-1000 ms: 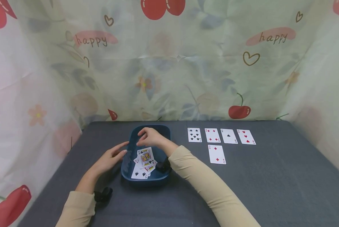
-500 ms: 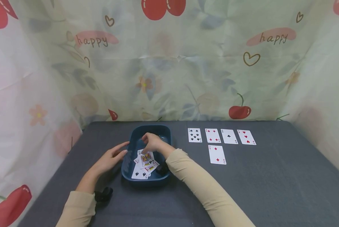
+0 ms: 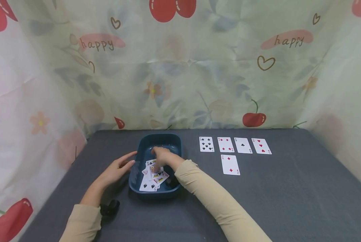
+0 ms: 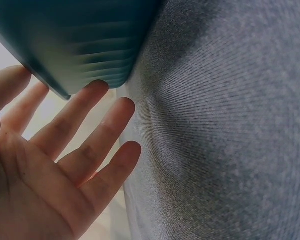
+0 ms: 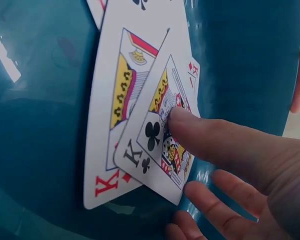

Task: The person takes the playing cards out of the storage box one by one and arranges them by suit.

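Nearest the camera, two beige sleeves reach forward over a grey cloth-covered table [image 3: 289, 201]. Left of centre stands a dark blue tray [image 3: 137, 174] holding a loose heap of face-up playing cards [image 3: 148, 184]. The left hand [image 3: 117, 169] lies beside the tray's left wall with fingers straight and relaxed, fingertips against the outside of the tray [image 4: 85, 45] as the left wrist view shows; it holds nothing. The right hand [image 3: 163, 158] has come down into the tray since a second ago, when it hovered above the far rim; half a second ago it was already lowering onto the heap. Its forefinger [image 5: 205, 135] now presses the face of the king of clubs [image 5: 155, 150], which lies atop a red king [image 5: 117, 110]; the other fingers [image 5: 225, 197] curl loosely below the card's edge, and no pinch is visible. The descent suggests that this top card is being singled out for lifting, though it remains flat on the heap inside the tray. Farther right, five cards lie face up: a lone red card [image 3: 230, 164] in front, and behind it a row of four cards [image 3: 235, 145]. Beyond the table hangs a curtain [image 3: 180, 67] printed with cherries and the word "happy".
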`<state>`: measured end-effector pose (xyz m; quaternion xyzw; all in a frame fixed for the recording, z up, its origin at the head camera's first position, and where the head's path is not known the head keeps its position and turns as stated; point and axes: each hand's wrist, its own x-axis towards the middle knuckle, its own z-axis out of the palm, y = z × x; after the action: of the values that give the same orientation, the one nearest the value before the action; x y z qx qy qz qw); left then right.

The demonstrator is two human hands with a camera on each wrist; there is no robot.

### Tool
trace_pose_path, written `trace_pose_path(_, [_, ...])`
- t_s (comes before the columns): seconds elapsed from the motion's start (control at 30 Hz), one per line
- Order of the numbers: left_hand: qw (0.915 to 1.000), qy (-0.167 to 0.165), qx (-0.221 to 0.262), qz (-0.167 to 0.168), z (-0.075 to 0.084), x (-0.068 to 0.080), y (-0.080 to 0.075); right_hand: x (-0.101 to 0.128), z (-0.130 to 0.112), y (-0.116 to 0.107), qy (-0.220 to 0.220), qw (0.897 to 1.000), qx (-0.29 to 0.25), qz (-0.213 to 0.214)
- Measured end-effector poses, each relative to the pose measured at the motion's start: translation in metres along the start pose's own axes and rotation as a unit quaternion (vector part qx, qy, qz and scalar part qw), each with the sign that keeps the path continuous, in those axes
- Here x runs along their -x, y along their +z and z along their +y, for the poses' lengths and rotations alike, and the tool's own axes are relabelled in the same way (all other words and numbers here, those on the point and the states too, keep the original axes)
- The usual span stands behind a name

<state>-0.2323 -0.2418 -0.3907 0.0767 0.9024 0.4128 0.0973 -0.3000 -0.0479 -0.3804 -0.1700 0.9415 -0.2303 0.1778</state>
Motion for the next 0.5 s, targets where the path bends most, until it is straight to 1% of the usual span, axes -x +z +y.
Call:
trace_pose_path(0.23, [1.0,0.006,0.0,-0.002,-0.0005,0.0009,-0.0007,0.0017,-0.0001,0.0005,0.001,1.0,0.017,-0.002])
trace_pose_path(0.5, [1.0,0.004,-0.004,-0.001,-0.0001,0.0009,-0.0003,0.0037,0.0002,-0.0002,0.0,0.999,0.038,-0.008])
